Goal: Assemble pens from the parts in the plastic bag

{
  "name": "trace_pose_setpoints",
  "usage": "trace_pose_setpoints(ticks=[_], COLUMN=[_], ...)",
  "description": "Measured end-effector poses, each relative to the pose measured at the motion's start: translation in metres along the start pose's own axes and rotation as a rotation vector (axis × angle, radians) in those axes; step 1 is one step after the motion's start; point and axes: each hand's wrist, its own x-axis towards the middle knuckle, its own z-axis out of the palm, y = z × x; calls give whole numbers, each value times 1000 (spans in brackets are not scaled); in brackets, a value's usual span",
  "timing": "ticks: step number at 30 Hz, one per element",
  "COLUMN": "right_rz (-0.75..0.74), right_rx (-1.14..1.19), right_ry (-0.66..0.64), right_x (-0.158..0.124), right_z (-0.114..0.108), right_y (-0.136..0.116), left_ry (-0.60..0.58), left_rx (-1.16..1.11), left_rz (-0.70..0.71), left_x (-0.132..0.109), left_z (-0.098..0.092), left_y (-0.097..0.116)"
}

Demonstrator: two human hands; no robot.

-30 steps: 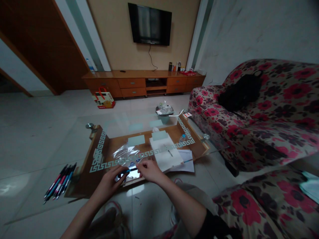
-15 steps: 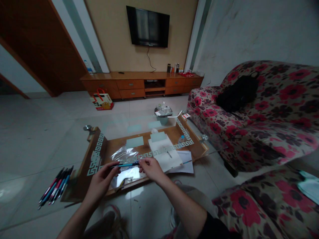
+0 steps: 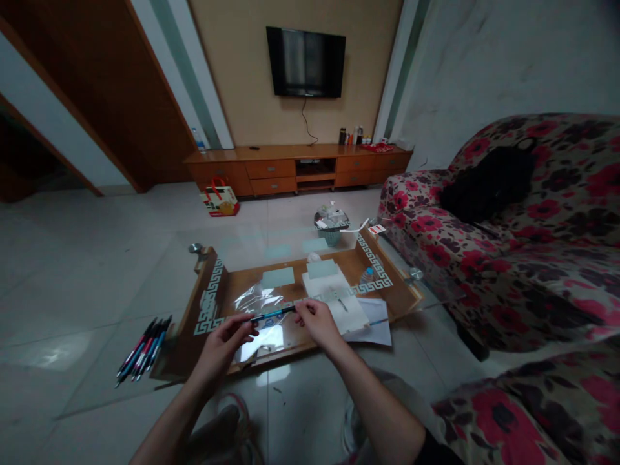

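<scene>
A blue and black pen point(image 3: 272, 315) is stretched between my two hands above the glass-topped coffee table point(image 3: 191, 361). My left hand point(image 3: 231, 336) pinches its left end, and my right hand point(image 3: 316, 320) grips the dark right end. The pen lies nearly level, its right end a little higher. Crumpled clear plastic wrap point(image 3: 256, 299) shows just behind the pen. Off to the left, a bundle of several pens point(image 3: 144, 349) in blue, red and black rests on the glass.
White papers point(image 3: 356, 313) and a bottle with a blue cap point(image 3: 369, 274) show at the table's right side. Beyond it stands a full waste basket point(image 3: 331, 237). A flowered sofa point(image 3: 426, 223) flanks the right, with a black backpack point(image 3: 489, 184) on it.
The view has turned left, so the room appears shifted rightward. Both hands still hold the pen, which is now tilted slightly more, right end up.
</scene>
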Motion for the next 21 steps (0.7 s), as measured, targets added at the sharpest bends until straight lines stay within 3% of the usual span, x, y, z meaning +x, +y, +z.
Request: trace_pose_setpoints(ticks=[5, 10, 13, 21], right_rz=[48, 83, 83, 70], right_rx=[201, 271, 268, 82], right_ry=[67, 39, 28, -118], right_x=[3, -1, -1, -2], right_z=[-5, -4, -5, -16], right_y=[-1, -6, -10, -16], left_ry=[-201, -238, -211, 6], left_rx=[100, 95, 66, -176], left_rz=[10, 10, 9, -7], left_x=[-11, -17, -16, -3], left_z=[10, 18, 19, 20], left_y=[11, 21, 22, 19])
